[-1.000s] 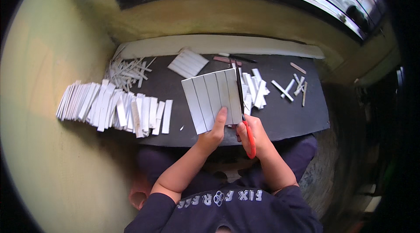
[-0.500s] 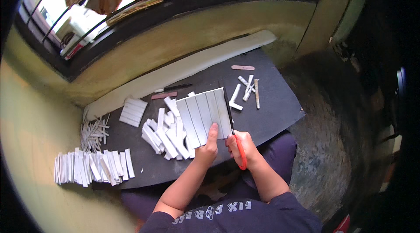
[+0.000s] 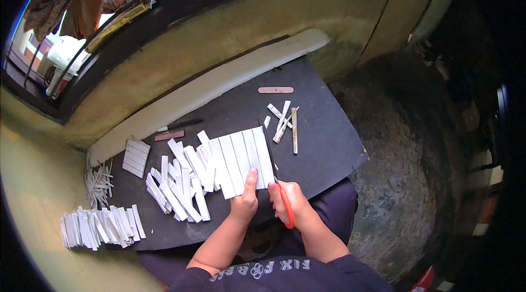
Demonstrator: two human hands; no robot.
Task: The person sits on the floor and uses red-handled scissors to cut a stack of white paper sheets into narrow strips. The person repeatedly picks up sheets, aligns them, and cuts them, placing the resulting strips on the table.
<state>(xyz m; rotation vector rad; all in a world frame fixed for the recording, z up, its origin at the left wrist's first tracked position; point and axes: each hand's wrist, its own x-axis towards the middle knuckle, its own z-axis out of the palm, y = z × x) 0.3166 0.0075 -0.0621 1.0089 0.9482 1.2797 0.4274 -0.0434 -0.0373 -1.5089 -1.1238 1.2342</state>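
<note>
My left hand (image 3: 245,197) grips the lower edge of a white lined card (image 3: 235,152), thumb on top, its fingers hidden beneath. Dark parallel lines divide the card into bands. In my right hand (image 3: 296,200) is a pair of scissors (image 3: 287,213) with an orange handle. Its dark blades run up along the card's right edge; how far apart they are is hard to tell. Left of the card lies a loose heap of white strips (image 3: 186,193). A smaller lined card (image 3: 136,157) rests farther left.
A black tabletop (image 3: 323,138) carries everything. A row of white strips (image 3: 101,226) and thin slivers (image 3: 98,182) sit at its left end. Beyond are a dark pen (image 3: 185,124), a mauve strip (image 3: 169,135), a pink strip (image 3: 275,90) and several narrow pieces (image 3: 295,130). A wall (image 3: 246,23) borders the far side.
The whole view has shifted, so the table sits farther left and lower. Both hands keep their hold on the card and scissors; the blades stay along the card's right edge.
</note>
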